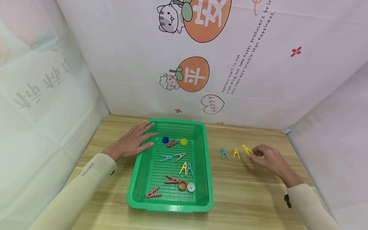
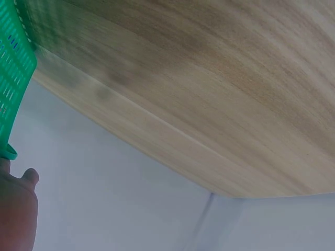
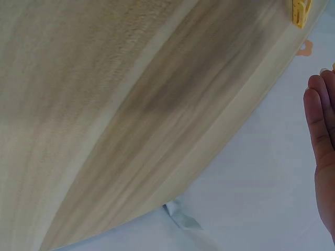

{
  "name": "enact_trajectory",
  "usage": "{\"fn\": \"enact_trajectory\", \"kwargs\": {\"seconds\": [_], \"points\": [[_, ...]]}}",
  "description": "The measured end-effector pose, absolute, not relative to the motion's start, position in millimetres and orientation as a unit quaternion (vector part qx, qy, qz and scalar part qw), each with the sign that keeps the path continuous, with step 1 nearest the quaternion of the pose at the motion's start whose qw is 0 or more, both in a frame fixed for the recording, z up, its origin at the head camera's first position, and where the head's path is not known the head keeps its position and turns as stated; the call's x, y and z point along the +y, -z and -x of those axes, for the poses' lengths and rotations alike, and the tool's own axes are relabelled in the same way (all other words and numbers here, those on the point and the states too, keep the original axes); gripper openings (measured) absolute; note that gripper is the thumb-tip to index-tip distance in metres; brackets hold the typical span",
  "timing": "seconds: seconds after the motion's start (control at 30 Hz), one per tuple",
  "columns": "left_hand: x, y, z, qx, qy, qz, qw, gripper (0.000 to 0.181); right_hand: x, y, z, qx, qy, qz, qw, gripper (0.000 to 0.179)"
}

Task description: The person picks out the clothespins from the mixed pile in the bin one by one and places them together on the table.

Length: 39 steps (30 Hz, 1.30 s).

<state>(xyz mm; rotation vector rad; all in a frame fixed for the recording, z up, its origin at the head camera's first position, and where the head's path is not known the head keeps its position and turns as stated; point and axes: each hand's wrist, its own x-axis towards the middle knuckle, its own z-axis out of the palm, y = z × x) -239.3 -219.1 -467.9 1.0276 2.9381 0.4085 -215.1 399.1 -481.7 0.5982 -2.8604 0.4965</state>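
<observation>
A green plastic basket (image 1: 207, 166) sits on the wooden table. My left hand (image 1: 129, 143) lies across its left rim with the fingers spread; in the left wrist view only a sliver of that hand (image 2: 18, 214) shows beneath the basket edge (image 2: 18, 78). To the right of the basket, my right hand (image 1: 270, 158) pinches a yellow clothespin (image 1: 246, 149) by one end between thumb and fingers. Beside it lie another yellow clothespin (image 1: 236, 154) and a blue clothespin (image 1: 224, 153), in a row. The right wrist view catches the right hand (image 3: 325, 136) at its edge.
Inside the basket are red clothespins (image 1: 172, 180), a grey clothespin (image 1: 180, 156), a yellow clothespin (image 1: 183, 168) and blue ones (image 1: 166, 157). Bottle caps lie there too: dark blue (image 1: 165, 140), yellow (image 1: 183, 141), brown (image 1: 182, 185), white (image 1: 191, 187). A printed cloth wall (image 1: 138, 64) stands behind.
</observation>
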Motion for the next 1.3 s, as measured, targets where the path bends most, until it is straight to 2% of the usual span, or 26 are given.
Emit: {"fn": "enact_trajectory", "kwargs": {"seconds": [0.87, 1.03, 1.3], "points": [[-219, 470, 243, 0.938, -0.128, -0.321, 0.014, 0.061, 410, 507, 214, -0.969, -0.172, -0.151, 0.09, 0.031], [-219, 470, 243, 0.938, -0.131, -0.319, 0.015, 0.061, 406, 508, 217, -0.973, -0.169, -0.137, 0.08, 0.034], [-219, 471, 243, 0.938, -0.131, -0.322, 0.01, 0.06, 400, 510, 219, -0.978, -0.175, -0.112, 0.034, 0.043]]}}
